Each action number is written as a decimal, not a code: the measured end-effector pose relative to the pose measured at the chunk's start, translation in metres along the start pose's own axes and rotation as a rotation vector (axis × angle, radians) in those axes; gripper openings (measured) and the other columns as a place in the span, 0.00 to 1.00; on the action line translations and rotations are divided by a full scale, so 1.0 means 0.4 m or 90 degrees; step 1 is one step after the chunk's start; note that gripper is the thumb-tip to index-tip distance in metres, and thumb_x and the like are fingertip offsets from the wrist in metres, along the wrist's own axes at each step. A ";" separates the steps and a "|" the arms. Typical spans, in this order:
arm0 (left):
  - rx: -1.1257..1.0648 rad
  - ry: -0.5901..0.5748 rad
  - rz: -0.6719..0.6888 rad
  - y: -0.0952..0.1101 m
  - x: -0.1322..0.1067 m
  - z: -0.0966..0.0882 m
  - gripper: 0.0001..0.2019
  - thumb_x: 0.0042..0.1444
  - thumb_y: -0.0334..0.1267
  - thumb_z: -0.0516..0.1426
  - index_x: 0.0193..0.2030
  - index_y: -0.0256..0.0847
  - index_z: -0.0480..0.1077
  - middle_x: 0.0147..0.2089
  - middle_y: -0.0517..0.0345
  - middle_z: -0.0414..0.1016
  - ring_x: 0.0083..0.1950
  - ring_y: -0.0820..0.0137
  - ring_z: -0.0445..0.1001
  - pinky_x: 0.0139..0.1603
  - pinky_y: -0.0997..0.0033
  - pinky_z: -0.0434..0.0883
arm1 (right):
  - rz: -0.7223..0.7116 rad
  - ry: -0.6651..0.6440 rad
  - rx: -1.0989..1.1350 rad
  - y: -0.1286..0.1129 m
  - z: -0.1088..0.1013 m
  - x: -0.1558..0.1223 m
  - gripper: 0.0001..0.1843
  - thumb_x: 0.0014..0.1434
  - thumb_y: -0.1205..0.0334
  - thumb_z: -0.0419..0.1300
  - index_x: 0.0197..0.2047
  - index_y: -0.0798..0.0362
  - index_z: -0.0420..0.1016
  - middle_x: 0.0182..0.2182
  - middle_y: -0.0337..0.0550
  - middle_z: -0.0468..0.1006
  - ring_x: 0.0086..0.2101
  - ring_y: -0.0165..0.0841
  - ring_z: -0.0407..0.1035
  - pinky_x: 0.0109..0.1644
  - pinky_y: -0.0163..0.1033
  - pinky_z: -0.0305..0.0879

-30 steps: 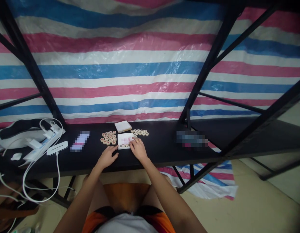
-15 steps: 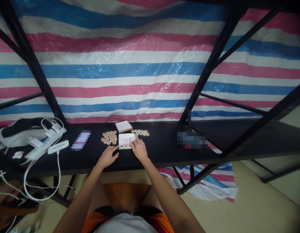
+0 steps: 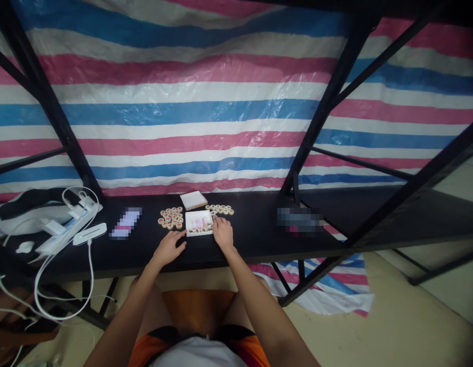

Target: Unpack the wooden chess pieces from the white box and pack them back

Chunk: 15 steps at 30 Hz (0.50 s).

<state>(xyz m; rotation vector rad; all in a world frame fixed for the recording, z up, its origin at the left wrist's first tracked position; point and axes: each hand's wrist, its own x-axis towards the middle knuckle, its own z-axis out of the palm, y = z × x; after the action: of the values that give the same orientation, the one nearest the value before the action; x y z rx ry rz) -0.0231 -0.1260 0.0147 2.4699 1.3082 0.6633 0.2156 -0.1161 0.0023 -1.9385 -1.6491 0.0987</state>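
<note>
A small white box (image 3: pixel 198 223) with pink print inside lies on the black table (image 3: pixel 251 239), with a row of round wooden game pieces along its near edge. My right hand (image 3: pixel 222 232) rests just right of the box, fingers curled towards it; what they pinch, if anything, is too small to see. My left hand (image 3: pixel 170 247) lies flat on the table, fingers apart, empty, below a pile of round wooden pieces (image 3: pixel 171 217). A second row of pieces (image 3: pixel 220 209) lies beyond the right hand. The box lid (image 3: pixel 193 200) sits behind.
At the far left are white chargers, cables (image 3: pixel 64 224) and a dark bag (image 3: pixel 29 204). A blurred flat object (image 3: pixel 125 223) lies left of the pieces, another blurred object (image 3: pixel 299 220) to the right. Black frame posts stand at both sides; a striped tarp hangs behind.
My right hand has slid off the box to its right side. The left hand has stayed put.
</note>
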 end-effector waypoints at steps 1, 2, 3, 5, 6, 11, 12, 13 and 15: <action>-0.001 0.002 0.000 0.000 0.000 0.000 0.22 0.59 0.40 0.52 0.60 0.42 0.65 0.48 0.52 0.73 0.51 0.62 0.67 0.54 0.62 0.65 | 0.013 0.010 -0.006 -0.001 0.000 -0.001 0.21 0.65 0.64 0.45 0.56 0.51 0.70 0.48 0.50 0.74 0.48 0.38 0.66 0.50 0.40 0.60; -0.001 0.001 -0.001 0.001 0.000 0.000 0.22 0.59 0.40 0.52 0.60 0.41 0.65 0.48 0.52 0.73 0.51 0.62 0.67 0.54 0.62 0.65 | 0.027 0.024 -0.012 -0.002 0.000 -0.002 0.20 0.65 0.61 0.45 0.54 0.53 0.73 0.48 0.52 0.74 0.47 0.39 0.66 0.49 0.40 0.60; 0.000 -0.001 -0.002 0.002 -0.001 -0.001 0.22 0.59 0.40 0.52 0.60 0.41 0.66 0.48 0.52 0.73 0.51 0.62 0.67 0.54 0.62 0.65 | 0.039 0.038 -0.015 -0.003 0.001 -0.004 0.20 0.66 0.59 0.45 0.51 0.55 0.75 0.48 0.53 0.73 0.47 0.40 0.65 0.49 0.40 0.60; 0.001 -0.007 -0.007 0.005 -0.002 -0.004 0.22 0.59 0.40 0.52 0.59 0.40 0.66 0.49 0.52 0.73 0.51 0.62 0.67 0.54 0.62 0.65 | 0.052 0.061 -0.018 -0.003 0.004 -0.005 0.21 0.66 0.57 0.45 0.47 0.56 0.77 0.51 0.54 0.71 0.49 0.41 0.64 0.50 0.41 0.60; 0.002 -0.009 -0.009 0.006 -0.002 -0.005 0.22 0.59 0.40 0.52 0.59 0.40 0.66 0.49 0.52 0.73 0.51 0.62 0.67 0.54 0.62 0.65 | 0.048 0.069 -0.017 -0.004 0.006 -0.005 0.21 0.66 0.57 0.45 0.47 0.55 0.77 0.54 0.53 0.69 0.51 0.42 0.62 0.51 0.42 0.59; -0.001 -0.003 -0.005 0.009 -0.002 -0.007 0.21 0.59 0.39 0.52 0.59 0.41 0.66 0.48 0.52 0.73 0.50 0.62 0.67 0.54 0.62 0.65 | -0.043 0.023 -0.009 -0.008 0.013 -0.002 0.23 0.67 0.54 0.44 0.58 0.51 0.69 0.61 0.47 0.63 0.58 0.41 0.55 0.58 0.43 0.54; -0.001 -0.001 -0.003 0.009 -0.002 -0.006 0.21 0.59 0.40 0.52 0.58 0.41 0.66 0.48 0.52 0.73 0.50 0.62 0.67 0.54 0.62 0.65 | -0.055 0.005 -0.011 -0.009 0.014 -0.001 0.23 0.67 0.54 0.43 0.59 0.51 0.68 0.60 0.46 0.65 0.59 0.40 0.55 0.58 0.42 0.53; -0.001 0.000 -0.002 0.008 -0.002 -0.005 0.21 0.58 0.39 0.52 0.58 0.41 0.67 0.48 0.52 0.73 0.50 0.62 0.67 0.54 0.63 0.65 | -0.060 -0.008 -0.014 -0.011 0.013 -0.002 0.24 0.67 0.53 0.43 0.60 0.51 0.67 0.58 0.46 0.67 0.58 0.40 0.56 0.59 0.42 0.53; -0.001 0.003 0.000 0.007 -0.002 -0.004 0.21 0.58 0.39 0.52 0.58 0.41 0.67 0.48 0.52 0.73 0.50 0.62 0.67 0.54 0.63 0.65 | -0.055 -0.014 -0.023 -0.014 0.010 -0.004 0.24 0.67 0.52 0.43 0.59 0.51 0.68 0.55 0.47 0.71 0.55 0.39 0.60 0.57 0.42 0.54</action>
<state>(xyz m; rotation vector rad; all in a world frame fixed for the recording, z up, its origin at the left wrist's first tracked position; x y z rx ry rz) -0.0224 -0.1283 0.0172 2.4687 1.3084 0.6712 0.2089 -0.1157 0.0012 -1.8962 -1.7572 0.0575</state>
